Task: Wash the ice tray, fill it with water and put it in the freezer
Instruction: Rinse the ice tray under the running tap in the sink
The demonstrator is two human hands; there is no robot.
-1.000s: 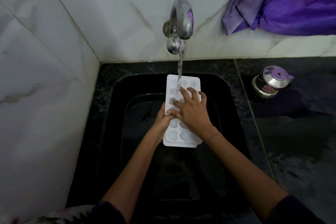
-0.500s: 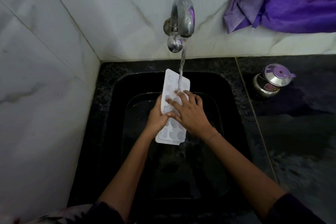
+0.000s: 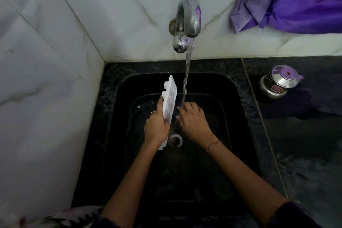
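Observation:
The white ice tray (image 3: 169, 98) stands tipped up on its long edge over the black sink (image 3: 238, 102), its moulded cells facing right. My left hand (image 3: 156, 127) grips it from the left, fingers behind and thumb on the cell side. My right hand (image 3: 192, 120) is just right of the tray, fingers loosely curled, holding nothing, with the water stream (image 3: 187, 72) landing on its fingertips. The steel tap (image 3: 188, 16) on the marble wall runs steadily.
A round drain (image 3: 176, 139) shows at the sink bottom below the tray. A small steel pot with a purple-knobbed lid (image 3: 277, 84) stands on the wet black counter at right. Purple cloth (image 3: 296, 0) hangs at the upper right. Marble wall closes the left side.
The tray has turned from lying flat under the stream to standing on edge, left of the stream. My right hand has come off the tray's cells and now sits under the water.

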